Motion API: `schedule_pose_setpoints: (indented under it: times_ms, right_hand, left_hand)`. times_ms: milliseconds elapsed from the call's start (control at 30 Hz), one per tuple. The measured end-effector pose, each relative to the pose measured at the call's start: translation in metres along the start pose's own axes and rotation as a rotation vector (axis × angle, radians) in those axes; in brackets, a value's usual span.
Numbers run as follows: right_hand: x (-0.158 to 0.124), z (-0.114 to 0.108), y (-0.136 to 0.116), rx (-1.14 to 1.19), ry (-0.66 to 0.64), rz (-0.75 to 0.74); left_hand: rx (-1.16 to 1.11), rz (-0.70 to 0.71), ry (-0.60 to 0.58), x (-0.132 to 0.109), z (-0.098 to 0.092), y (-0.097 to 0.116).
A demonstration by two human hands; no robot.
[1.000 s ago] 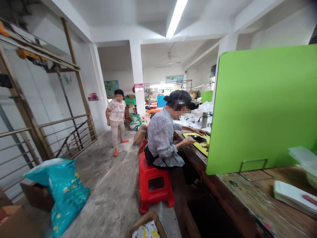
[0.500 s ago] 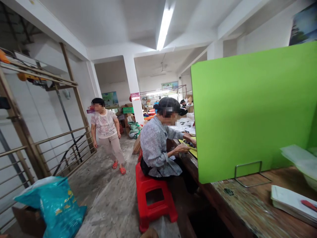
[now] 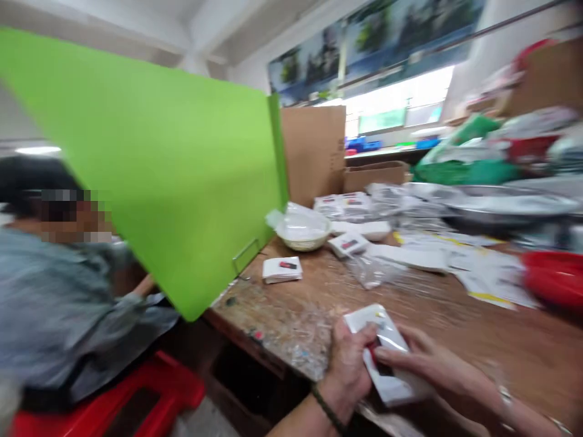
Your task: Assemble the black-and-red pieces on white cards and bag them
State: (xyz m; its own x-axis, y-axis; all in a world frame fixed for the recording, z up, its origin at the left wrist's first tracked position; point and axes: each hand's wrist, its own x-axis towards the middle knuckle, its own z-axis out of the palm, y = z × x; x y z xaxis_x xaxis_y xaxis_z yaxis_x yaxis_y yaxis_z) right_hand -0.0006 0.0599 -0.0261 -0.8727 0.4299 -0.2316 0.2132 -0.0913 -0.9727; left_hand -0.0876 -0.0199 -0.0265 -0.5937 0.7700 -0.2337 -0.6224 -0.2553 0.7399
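A white packet in clear plastic [image 3: 380, 321], with a small red and black item on it, is held above the near edge of the wooden table [image 3: 291, 309]. My left hand [image 3: 348, 358] grips it from the left, thumb on its face. From the right, my right hand [image 3: 421, 358] closes round its other side, thumb also on the face. Both hands are slightly blurred.
A green divider board [image 3: 191, 170] stands at the left, with a seated person [image 3: 59, 303] beyond it. On the table are a stack of white cards [image 3: 282, 270], a bowl [image 3: 303, 227], plastic-wrapped packets [image 3: 350, 206], printed sheets [image 3: 483, 267] and a red container [image 3: 553, 276].
The view has swung right and down from the aisle to the table. Both hands and the white packet now show. The walking person is out of view.
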Motion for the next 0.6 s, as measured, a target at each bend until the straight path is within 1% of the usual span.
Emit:
schedule_pose_setpoints:
  times_ms: [33,133,233,333,400,433,533,600]
  right_hand:
    - [-0.006,-0.006,0.001,0.052,0.008,0.014]
    - [-0.008,-0.01,-0.002,0.176,0.047,0.014]
    - [-0.008,-0.012,-0.006,0.213,0.103,0.018]
    - [-0.011,-0.026,-0.008,0.215,0.149,0.013]
    - [-0.012,-0.042,-0.007,0.212,0.21,0.006]
    - [-0.012,-0.051,-0.006,0.206,0.243,0.007]
    - [-0.011,-0.078,-0.003,0.154,0.331,0.029]
    - [-0.012,-0.096,-0.004,0.099,0.36,0.053]
  left_hand:
    - [-0.078,-0.01,-0.002,0.002,0.002,-0.001]
    - [-0.078,-0.037,-0.052,0.005,0.009,0.0]
    - [-0.009,-0.017,-0.089,0.007,0.017,-0.003]
    - [0.147,0.021,-0.113,0.023,0.02,-0.004]
    - [0.344,0.11,-0.095,0.043,0.021,0.002]
    - [0.488,0.187,-0.074,0.055,0.021,0.006]
    - [1.053,0.491,-0.038,0.092,0.022,0.019]
    - [1.381,0.685,-0.066,0.114,0.026,0.025]
